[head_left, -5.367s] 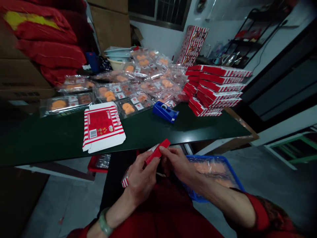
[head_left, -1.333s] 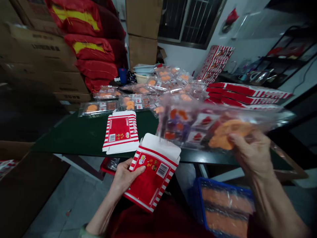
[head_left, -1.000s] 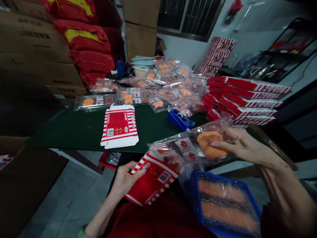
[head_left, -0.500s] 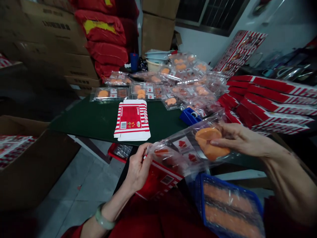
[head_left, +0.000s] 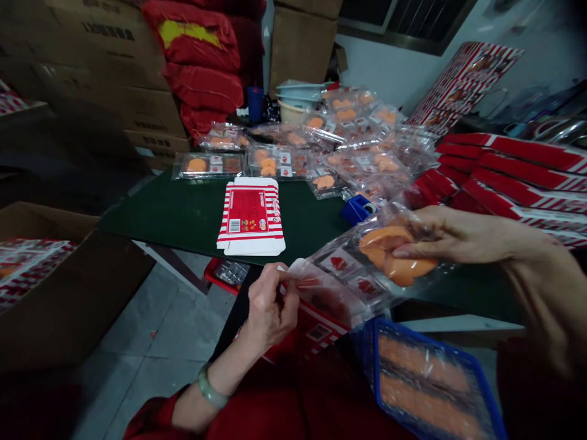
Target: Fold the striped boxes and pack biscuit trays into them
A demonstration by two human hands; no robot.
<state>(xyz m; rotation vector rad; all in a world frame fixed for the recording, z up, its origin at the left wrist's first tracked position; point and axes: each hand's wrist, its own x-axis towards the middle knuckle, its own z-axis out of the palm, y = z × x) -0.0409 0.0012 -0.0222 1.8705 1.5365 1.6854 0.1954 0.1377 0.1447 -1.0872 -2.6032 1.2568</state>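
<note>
There are two hands point(head_left: 274, 304), one bracelet point(head_left: 210, 388), one tape dispenser point(head_left: 356, 209).

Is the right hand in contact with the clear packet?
Touching. The head view shows the right hand gripping the clear packet at one end, its thumb pressed over the orange pieces.

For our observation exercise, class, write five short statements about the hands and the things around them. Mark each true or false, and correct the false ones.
1. The right hand grips a clear bagged pack. True.
2. The left hand is well away from that pack. False: its fingers are right at the pack's other end.
3. A striped carton lies on the dark green table. True.
4. The tape dispenser is red. False: it is blue.
5. The blue basket sits lower than the tabletop. True.
</note>
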